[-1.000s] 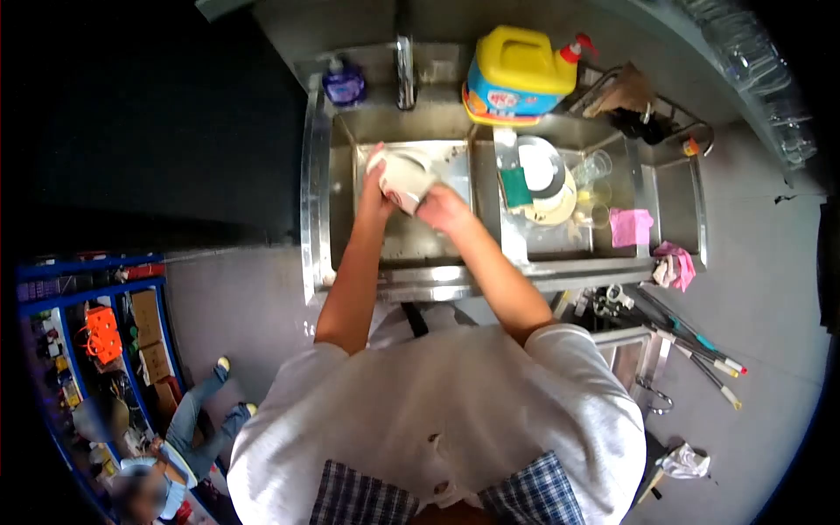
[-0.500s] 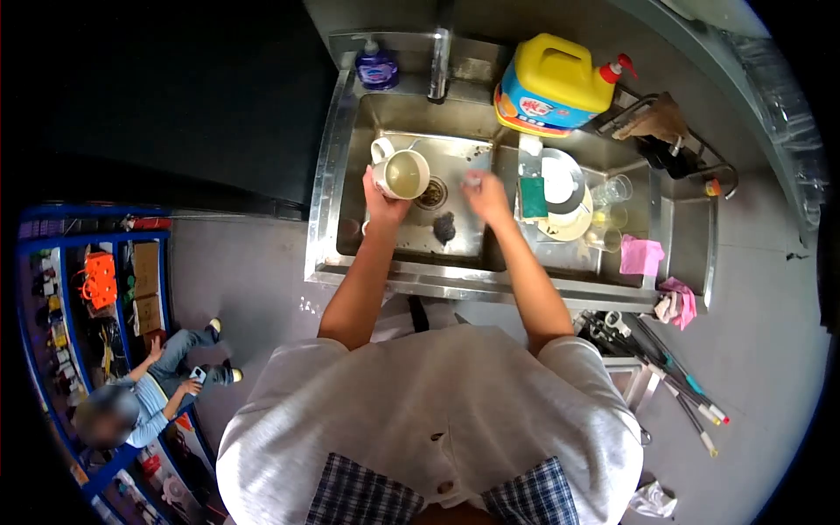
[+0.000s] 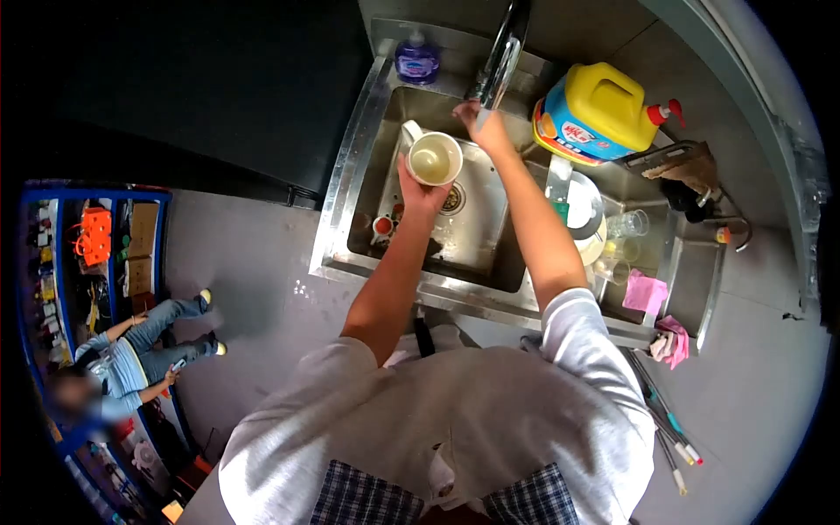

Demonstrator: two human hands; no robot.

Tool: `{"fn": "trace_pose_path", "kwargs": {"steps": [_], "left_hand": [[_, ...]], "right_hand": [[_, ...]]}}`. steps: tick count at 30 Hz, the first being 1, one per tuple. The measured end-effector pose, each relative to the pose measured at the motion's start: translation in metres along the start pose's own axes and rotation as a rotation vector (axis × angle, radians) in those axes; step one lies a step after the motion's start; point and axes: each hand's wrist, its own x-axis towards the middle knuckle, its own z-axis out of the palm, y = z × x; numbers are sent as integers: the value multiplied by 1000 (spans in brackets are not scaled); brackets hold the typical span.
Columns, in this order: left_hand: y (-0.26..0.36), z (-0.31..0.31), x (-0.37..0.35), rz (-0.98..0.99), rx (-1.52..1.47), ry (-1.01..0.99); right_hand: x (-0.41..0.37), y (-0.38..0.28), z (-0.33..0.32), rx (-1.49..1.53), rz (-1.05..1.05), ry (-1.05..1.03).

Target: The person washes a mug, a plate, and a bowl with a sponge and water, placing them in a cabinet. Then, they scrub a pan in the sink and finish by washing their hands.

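A white mug (image 3: 451,150) with pale liquid in it is held in my left hand (image 3: 423,194) over the left basin, its opening facing up and its handle toward the far left. My right hand (image 3: 488,131) is at the lower end of the chrome faucet (image 3: 500,74). Its fingers are partly hidden and blurred there, with a whitish patch beside them that I cannot make out. Below the mug lies the drain (image 3: 452,199) of the left basin (image 3: 477,241). A small white cup (image 3: 382,226) with something red sits near the basin's left side. Dark scraps lie partly behind my left forearm.
A purple soap bottle (image 3: 417,61) and a large yellow detergent jug (image 3: 604,109) stand behind the basins. Plates (image 3: 586,206) and clear glasses (image 3: 628,224) fill part of the right side. Pink cloths (image 3: 645,292) hang nearby. A person (image 3: 131,350) sits by shelves at left.
My right hand has moved from above the left basin up to the faucet. My left hand still holds the mug. The view has turned, and the small cup with something red shows more.
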Motion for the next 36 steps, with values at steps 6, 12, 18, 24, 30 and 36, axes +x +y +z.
{"fn": "trace_pose_path", "kwargs": {"steps": [6, 12, 18, 24, 30, 36], "left_hand": [[-9, -21, 15, 496, 990, -237], [-34, -50, 61, 70, 488, -161], [-19, -53, 52, 292, 1696, -463], [-3, -25, 34, -524, 646, -141], [17, 21, 25, -572, 1171, 108], [3, 30, 5, -55, 1632, -257]], "right_hand": [[-17, -25, -23, 99, 148, 102], [-93, -42, -21, 570, 572, -141], [-103, -29, -27, 611, 652, -212], [-88, -22, -29, 469, 611, -398], [-100, -58, -26, 315, 774, -140], [-105, -55, -18, -185, 506, 208]]}}
